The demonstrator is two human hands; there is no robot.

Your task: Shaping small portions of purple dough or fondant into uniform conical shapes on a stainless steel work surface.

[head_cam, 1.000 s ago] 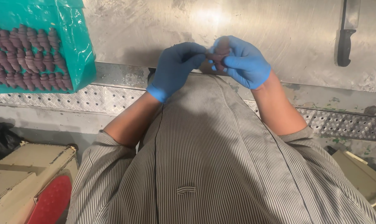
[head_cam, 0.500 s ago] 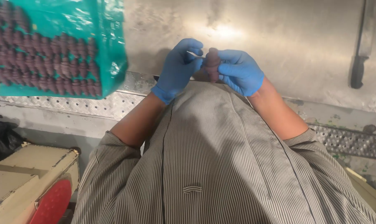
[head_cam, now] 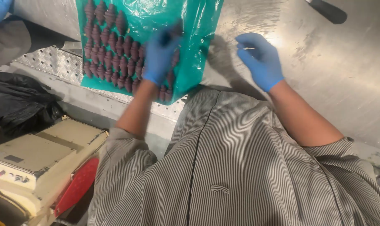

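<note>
While blurred over the green tray (head_cam: 198, 25), left hand (head_cam: 160, 54) fingers' state unclear; right hand (head_cam: 259, 58) pinching a thin sliver (head_cam: 248, 48).

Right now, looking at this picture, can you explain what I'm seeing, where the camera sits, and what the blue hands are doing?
The camera is worn on a person's head and looks down over a striped shirt. Both hands wear blue gloves. The left hand, blurred, reaches over rows of small dark pieces lying on a green plastic sheet. The right hand hovers above the steel table, pinching something thin and pale that is too small to identify. A black bag and a beige machine sit lower left.
</note>
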